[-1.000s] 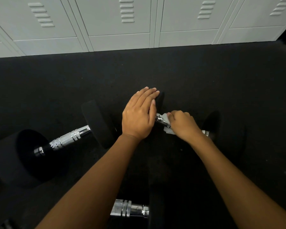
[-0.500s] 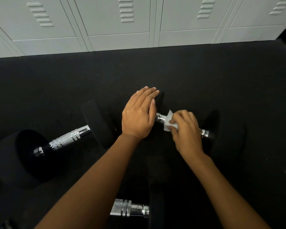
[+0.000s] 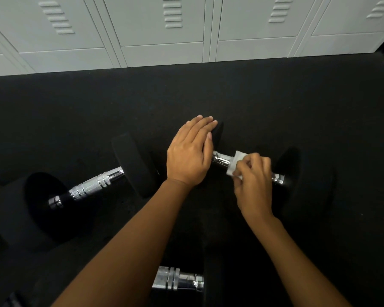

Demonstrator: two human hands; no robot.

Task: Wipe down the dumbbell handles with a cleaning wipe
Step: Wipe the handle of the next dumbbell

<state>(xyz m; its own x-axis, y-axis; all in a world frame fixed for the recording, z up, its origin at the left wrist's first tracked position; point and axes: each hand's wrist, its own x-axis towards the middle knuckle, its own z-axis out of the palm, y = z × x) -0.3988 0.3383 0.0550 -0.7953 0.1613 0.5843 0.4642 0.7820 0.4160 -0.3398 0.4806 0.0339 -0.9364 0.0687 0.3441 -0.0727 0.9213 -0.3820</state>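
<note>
Right hand (image 3: 253,180) pinches the soft wipe (image 3: 235,161) around the slick chrome handle (image 3: 222,160); left hand (image 3: 190,151) lies flat, open, on the heavy dumbbell's head left of it, steadying it.

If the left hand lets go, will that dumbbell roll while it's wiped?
Probably: the dumbbell's ends look round, and the left hand seems to be bracing one. It looks heavy, so light rubbing with the wipe likely shifts it little.
</note>
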